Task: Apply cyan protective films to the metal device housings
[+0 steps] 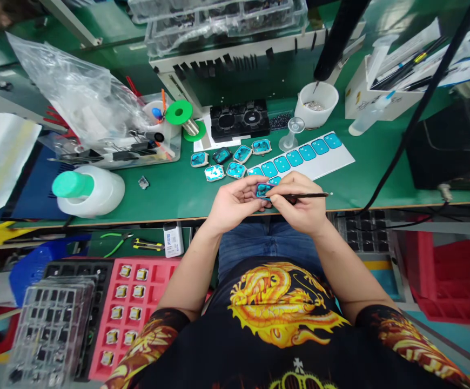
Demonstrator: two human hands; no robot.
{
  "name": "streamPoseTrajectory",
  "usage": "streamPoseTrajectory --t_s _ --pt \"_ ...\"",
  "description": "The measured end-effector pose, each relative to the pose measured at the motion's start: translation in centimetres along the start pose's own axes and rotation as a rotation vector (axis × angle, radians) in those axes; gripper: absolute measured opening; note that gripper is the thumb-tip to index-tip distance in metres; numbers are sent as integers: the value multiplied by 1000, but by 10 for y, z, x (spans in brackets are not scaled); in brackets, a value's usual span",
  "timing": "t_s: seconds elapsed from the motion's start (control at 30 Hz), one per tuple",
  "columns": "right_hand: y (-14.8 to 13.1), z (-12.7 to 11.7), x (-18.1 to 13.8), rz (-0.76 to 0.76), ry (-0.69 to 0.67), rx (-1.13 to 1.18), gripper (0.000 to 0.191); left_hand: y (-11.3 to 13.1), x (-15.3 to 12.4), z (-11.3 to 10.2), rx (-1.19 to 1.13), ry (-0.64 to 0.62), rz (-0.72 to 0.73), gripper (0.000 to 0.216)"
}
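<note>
The green surface point(170, 189) spans the view. At its left lies a clear plastic bag point(73, 92). Below the surface's near edge, left of the person's lap, a red tray point(154, 281) holds small parts in its cells. A white bottle point(97, 192) with a green cap lies near the edge. A white sheet point(340, 159) carrying a row of teal stickers lies just beyond the hands, with a black fixture point(239, 120) and a white cup point(316, 102) behind it.

The left hand point(235, 202) pinches a teal part point(264, 189) over the surface's near edge. The right hand point(300, 205), touching the left, pinches a thin tool point(311, 195), its tip at the part. Six similar loose parts point(227, 162) lie just beyond the left hand.
</note>
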State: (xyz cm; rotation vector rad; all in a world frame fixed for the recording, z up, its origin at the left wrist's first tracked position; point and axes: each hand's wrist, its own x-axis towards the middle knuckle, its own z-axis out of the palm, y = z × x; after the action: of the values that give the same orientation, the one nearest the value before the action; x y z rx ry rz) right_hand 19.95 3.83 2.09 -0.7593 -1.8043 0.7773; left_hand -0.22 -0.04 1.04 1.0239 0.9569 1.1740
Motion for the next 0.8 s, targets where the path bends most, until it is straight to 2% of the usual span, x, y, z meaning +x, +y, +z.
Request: streamPoseTrajectory --t_s 0.5,0.8 --pt "1 -1 1 43 60 83 10 1 -4 -5 30 -79 -26 51" --pt "3 -3 -1 69 86 47 10 1 -4 -4 30 -55 -40 53"
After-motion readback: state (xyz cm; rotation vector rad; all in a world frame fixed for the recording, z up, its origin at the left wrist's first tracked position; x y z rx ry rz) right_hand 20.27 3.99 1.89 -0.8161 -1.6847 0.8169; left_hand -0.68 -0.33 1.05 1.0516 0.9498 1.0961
